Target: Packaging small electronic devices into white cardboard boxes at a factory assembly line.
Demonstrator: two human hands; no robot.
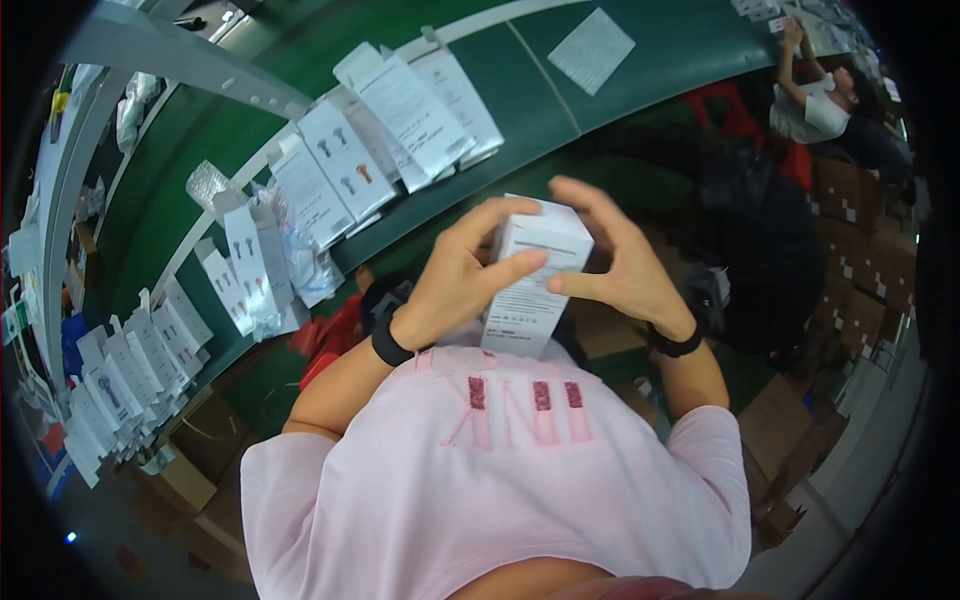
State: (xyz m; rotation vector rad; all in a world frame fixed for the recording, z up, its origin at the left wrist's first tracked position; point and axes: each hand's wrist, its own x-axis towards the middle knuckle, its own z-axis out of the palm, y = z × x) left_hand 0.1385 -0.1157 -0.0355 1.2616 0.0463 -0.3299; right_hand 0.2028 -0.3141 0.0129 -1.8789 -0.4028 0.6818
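A tall white cardboard box [527, 290] with small printed text stands upright in front of my chest. My left hand [465, 262] is closed around its left side, with the thumb lying across the printed face and the fingers at the top edge. From the other side, my right hand [628, 262] curls around the upper right corner. Its thumb presses on the right edge, and its index finger arches above the box top; its other fingers are largely hidden. Both wrists wear black bands.
A green workbench [535, 110] curves ahead, bearing flat white cartons [410, 112], a bubble-wrap sheet [592, 50] and, at left, several standing boxes [125, 375]. A grey metal frame [190, 60] rises at upper left. Brown cartons [850, 255] and another person [815, 105] are at right.
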